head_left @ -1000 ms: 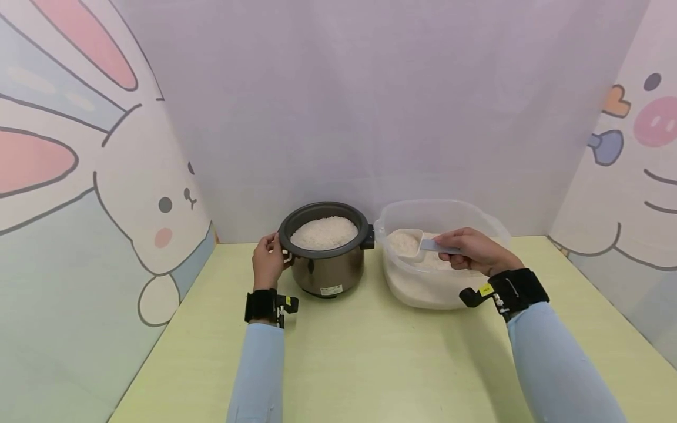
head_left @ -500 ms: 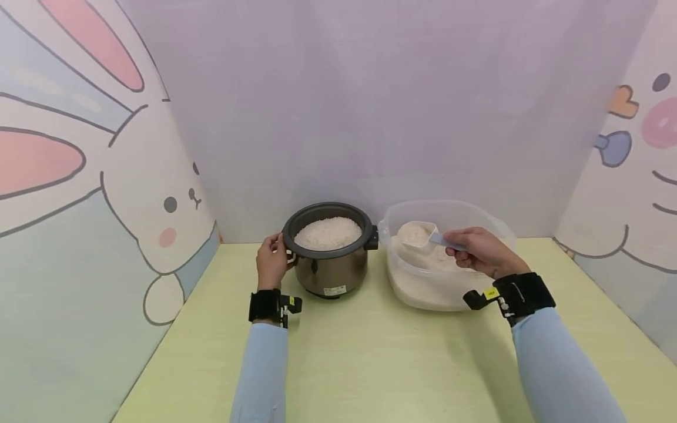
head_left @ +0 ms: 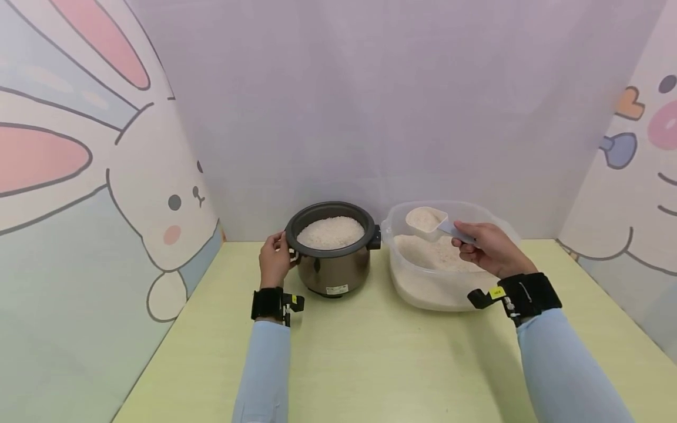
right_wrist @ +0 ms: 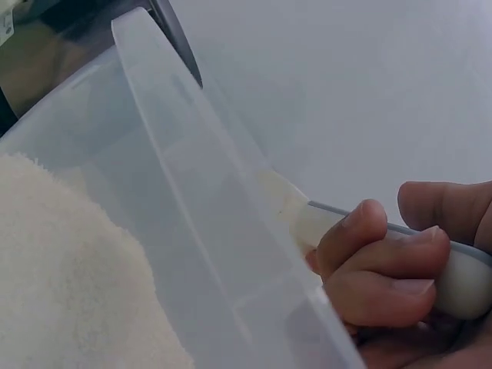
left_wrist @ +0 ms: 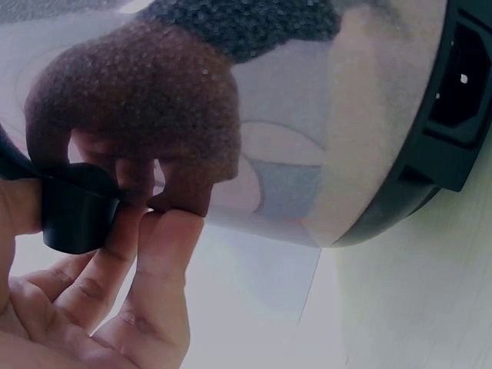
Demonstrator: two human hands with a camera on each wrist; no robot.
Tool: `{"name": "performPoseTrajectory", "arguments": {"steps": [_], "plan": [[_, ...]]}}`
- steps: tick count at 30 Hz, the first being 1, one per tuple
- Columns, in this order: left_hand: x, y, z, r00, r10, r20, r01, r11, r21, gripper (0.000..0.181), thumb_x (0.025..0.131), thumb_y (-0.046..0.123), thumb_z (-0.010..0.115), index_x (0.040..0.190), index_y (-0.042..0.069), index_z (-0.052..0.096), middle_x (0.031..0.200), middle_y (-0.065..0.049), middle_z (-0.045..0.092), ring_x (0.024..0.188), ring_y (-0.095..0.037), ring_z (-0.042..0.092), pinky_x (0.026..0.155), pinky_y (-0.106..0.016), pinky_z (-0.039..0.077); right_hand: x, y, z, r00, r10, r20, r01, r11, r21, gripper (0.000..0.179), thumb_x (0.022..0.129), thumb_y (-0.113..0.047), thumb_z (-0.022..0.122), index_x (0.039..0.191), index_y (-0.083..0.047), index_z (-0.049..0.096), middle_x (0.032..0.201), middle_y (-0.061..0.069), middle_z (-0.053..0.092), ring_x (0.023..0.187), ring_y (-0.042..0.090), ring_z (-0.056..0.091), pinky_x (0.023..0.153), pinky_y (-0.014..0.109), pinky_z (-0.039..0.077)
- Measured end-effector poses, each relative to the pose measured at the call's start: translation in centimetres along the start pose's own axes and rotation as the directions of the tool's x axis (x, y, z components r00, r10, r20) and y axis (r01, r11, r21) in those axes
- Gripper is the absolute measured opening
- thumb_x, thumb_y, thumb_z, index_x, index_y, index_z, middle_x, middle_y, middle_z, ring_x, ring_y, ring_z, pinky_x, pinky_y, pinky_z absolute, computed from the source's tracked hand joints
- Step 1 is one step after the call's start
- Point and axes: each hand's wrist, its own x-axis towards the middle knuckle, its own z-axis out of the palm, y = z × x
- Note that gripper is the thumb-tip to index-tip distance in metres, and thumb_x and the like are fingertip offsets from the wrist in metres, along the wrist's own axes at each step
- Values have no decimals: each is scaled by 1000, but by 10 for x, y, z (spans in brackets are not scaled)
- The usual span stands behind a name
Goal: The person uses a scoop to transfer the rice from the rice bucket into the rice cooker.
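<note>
Up goes the scoop (head_left: 425,220) since a second ago; then it sat low in the tub, and now it is above the rice, near the tub's back rim. It is a small white scoop, heaped with white rice, with a pale grey handle. The right hand (head_left: 485,249) holds that handle, fingers (right_wrist: 367,254) curled tight around it. Under it sits the clear tub (head_left: 494,232), partly full of rice. Just beside the tub, on the left, stands the shiny pot (head_left: 331,252), full of rice too. The left hand (head_left: 274,261) pinches the pot's black side handle (left_wrist: 77,215) between thumb and fingers. Everything sits on the yellow-green table (head_left: 381,364).
</note>
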Motion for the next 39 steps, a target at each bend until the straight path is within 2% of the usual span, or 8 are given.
{"name": "performPoseTrajectory", "arguments": {"steps": [5, 8, 15, 19, 23, 27, 34, 39], "plan": [[0, -1, -1, 1000, 2, -3, -2, 1000, 2, 42, 109, 38, 51, 136, 8, 59, 114, -15, 63, 87, -27, 66, 75, -38, 65, 0, -9, 12, 999, -41, -17, 40, 998, -47, 40, 109, -30, 52, 122, 7, 48, 83, 3, 55, 65, 11, 37, 61, 30, 25], [0, -1, 0, 1000, 2, -2, -2, 1000, -3, 42, 108, 39, 51, 136, 8, 59, 113, -15, 64, 87, -28, 66, 74, -38, 65, -1, -16, 23, 997, -72, -22, 71, 996, -55, 42, 109, -29, 52, 125, 9, 44, 85, 4, 53, 67, 12, 37, 61, 29, 30], [1, 0, 0, 1000, -25, 1, 25, 1000, -2, 42, 108, 40, 51, 137, 9, 59, 115, -15, 64, 90, -29, 67, 77, -41, 65, 4, -28, 63, 989, -122, -87, 120, 992, -36, 32, 107, -21, 57, 119, 9, 53, 85, 5, 53, 70, 13, 38, 60, 26, 35], [1, 1, 0, 999, -37, 2, 37, 999, -9, 43, 108, 40, 52, 137, 10, 59, 116, -15, 63, 91, -29, 66, 78, -42, 64, 10, -31, 86, 981, -145, -127, 138, 989, -61, 33, 107, -16, 56, 123, 12, 49, 84, 3, 53, 69, 12, 38, 59, 23, 36], [1, 2, 0, 1000, -30, 2, 30, 999, -12, 43, 108, 40, 52, 136, 9, 59, 115, -15, 64, 90, -29, 67, 77, -40, 65, 15, -29, 103, 975, -170, -146, 150, 979, -141, 36, 108, -14, 54, 128, 15, 46, 84, 3, 54, 69, 10, 39, 58, 20, 37], [0, 2, 1, 1000, -24, 2, 24, 1000, -7, 42, 108, 39, 52, 136, 8, 59, 116, -15, 64, 89, -29, 67, 76, -39, 65, 20, -28, 115, 973, -191, -132, 156, 959, -237, 35, 108, -12, 51, 131, 15, 48, 85, 4, 54, 69, 10, 40, 59, 20, 37], [1, 2, 1, 1000, -22, 10, 22, 1000, -15, 41, 108, 38, 52, 136, 8, 59, 118, -16, 63, 90, -28, 65, 77, -40, 65, 29, -24, 133, 967, -216, -132, 161, 927, -337, 32, 107, -9, 52, 130, 14, 54, 84, 6, 55, 70, 11, 44, 59, 20, 38], [2, 1, -1, 1000, -14, 8, 14, 1000, -11, 41, 108, 38, 52, 136, 8, 59, 118, -16, 64, 90, -28, 66, 77, -40, 65, 33, -20, 143, 967, -211, -146, 141, 912, -386, 34, 106, -7, 52, 134, 12, 54, 86, 7, 57, 71, 11, 47, 58, 20, 40]]}}
